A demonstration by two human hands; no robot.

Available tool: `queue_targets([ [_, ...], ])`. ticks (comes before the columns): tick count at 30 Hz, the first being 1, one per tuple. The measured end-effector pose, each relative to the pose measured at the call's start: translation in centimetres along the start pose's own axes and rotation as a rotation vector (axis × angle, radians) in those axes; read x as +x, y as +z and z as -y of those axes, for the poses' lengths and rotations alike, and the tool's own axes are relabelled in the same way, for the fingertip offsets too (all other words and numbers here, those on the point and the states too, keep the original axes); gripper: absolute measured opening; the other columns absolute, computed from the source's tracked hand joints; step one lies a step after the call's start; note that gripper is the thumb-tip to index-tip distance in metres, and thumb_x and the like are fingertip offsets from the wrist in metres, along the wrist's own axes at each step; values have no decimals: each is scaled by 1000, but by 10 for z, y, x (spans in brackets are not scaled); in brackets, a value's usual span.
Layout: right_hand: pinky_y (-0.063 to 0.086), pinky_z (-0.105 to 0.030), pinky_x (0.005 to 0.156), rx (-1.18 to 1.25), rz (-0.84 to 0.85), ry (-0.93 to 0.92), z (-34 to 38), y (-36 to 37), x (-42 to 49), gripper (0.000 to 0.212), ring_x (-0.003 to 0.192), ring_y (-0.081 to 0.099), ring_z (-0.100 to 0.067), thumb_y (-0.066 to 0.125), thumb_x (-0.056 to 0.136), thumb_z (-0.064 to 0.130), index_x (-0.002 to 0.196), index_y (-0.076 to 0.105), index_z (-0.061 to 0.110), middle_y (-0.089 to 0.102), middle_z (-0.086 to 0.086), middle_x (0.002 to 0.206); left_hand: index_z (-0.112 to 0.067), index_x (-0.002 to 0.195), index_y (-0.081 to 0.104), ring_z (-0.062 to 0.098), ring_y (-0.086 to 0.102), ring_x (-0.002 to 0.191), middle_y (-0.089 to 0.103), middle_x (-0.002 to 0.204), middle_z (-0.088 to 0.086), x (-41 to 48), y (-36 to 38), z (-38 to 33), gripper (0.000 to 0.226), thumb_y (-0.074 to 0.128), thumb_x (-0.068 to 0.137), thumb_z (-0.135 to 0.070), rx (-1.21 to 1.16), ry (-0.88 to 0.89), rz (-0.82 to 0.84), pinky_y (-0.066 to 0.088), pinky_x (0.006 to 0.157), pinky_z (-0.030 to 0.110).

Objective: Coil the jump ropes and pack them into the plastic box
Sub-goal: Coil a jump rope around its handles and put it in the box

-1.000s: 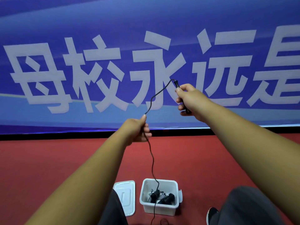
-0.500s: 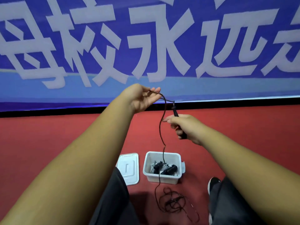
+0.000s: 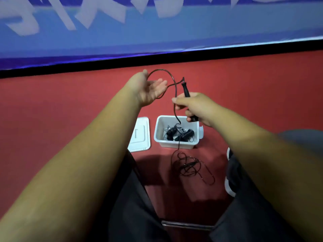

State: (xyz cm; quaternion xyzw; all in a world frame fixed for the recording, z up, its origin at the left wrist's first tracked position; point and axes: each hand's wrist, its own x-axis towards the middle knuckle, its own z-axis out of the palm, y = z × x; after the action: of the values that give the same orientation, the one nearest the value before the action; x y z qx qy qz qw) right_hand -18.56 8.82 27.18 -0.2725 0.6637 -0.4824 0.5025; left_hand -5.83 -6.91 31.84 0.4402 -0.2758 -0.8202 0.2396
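Black, thin and rubbery, the jump-rope cord (image 3: 161, 69) rose from the top of a slim black plastic handle (image 3: 185, 89), arched over to the left hand (image 3: 151, 90) and looped round it. The hand seemed to be serving as a former for the first turn of a coil. It lay palm up with its fingers (image 3: 161, 83) straight and loosely side by side, carrying the cord rather than clutching it.

The right hand (image 3: 194, 106) had its fingers curled round the handle, held nearly upright, which anchored that end of the rope. Its forefinger reached toward the hanging strand, though whether it touched could not be told.

From there the cord dropped in front of the white rectangular plastic box (image 3: 159, 131) and ended in a loose tangled heap (image 3: 190, 167) on the floor just beside the box, so most of this rope was not yet coiled. Inside the box lay coiled ropes with black grips (image 3: 181, 134). A flat white plastic lid (image 3: 140, 135) lay just to the left of the box, leaving it open for packing.

All of this sat on a matte red sports floor (image 3: 262, 93). Beyond it ran a black strip (image 3: 192, 57) under a blue banner (image 3: 174, 37) with large white characters, blurred. Dark trousers (image 3: 132, 206) and a white-soled shoe (image 3: 229, 187) flanked the heap, and a grey metal bar (image 3: 185, 224) crossed the bottom edge.
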Motion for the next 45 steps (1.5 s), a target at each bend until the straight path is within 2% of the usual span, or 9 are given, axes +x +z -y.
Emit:
queue_targets([
  [3,43,-26,48,-8,-65,41,-4,2,16,22,48,37,-11,78,95,32,108,71,15,77,-1,85,-3,127,53,33,71,106,73,110,12,17,-18,25,34,29,108,-19,443,-99,-1,57,94,44],
  [7,43,-24,47,64,-158,138,-1,1,33,15,46,41,-11,70,100,28,97,69,14,75,0,76,-15,122,68,18,68,112,74,117,-2,23,-10,51,50,35,93,9,1094,-153,244,50,86,32],
  [12,40,-19,43,220,-231,234,1,-11,40,9,33,35,-7,60,105,24,102,64,17,78,2,80,-19,124,70,9,61,118,74,128,-3,35,-4,74,38,55,96,2,1355,-131,393,46,102,32],
  [18,42,-21,46,360,-355,199,-1,-37,40,8,38,35,-5,62,105,23,108,63,15,80,2,82,-24,110,74,10,63,107,76,117,-7,42,-17,79,18,57,106,-18,1618,-86,428,43,79,29],
  [25,49,-26,53,207,-338,278,-14,-49,40,37,41,44,-5,46,112,43,99,68,15,81,-2,96,-7,106,65,25,78,86,71,87,7,30,-7,64,23,43,110,-8,1149,-29,280,63,78,39],
  [30,60,-36,69,151,-235,242,-21,-44,31,42,80,72,-19,40,113,48,122,67,18,80,-5,108,-3,101,60,14,76,70,64,80,6,25,10,47,20,42,111,-7,543,-43,185,65,63,30],
  [35,60,-38,86,-36,56,205,-25,-26,23,30,108,75,-21,50,112,37,125,73,24,80,1,117,3,96,53,25,77,67,59,85,13,32,14,36,19,41,110,-1,36,32,114,65,62,38],
  [38,56,-50,106,-21,122,183,-25,-19,19,31,119,73,-32,50,112,37,125,74,22,81,-5,112,3,104,52,29,76,71,55,86,13,41,11,35,13,42,111,-3,-31,84,31,64,69,44],
  [45,64,-49,90,-34,73,135,-20,-18,16,24,97,79,-33,55,110,28,120,72,14,81,-10,105,0,128,48,26,76,84,69,101,17,50,0,41,31,26,112,-14,360,-4,17,65,72,42],
])
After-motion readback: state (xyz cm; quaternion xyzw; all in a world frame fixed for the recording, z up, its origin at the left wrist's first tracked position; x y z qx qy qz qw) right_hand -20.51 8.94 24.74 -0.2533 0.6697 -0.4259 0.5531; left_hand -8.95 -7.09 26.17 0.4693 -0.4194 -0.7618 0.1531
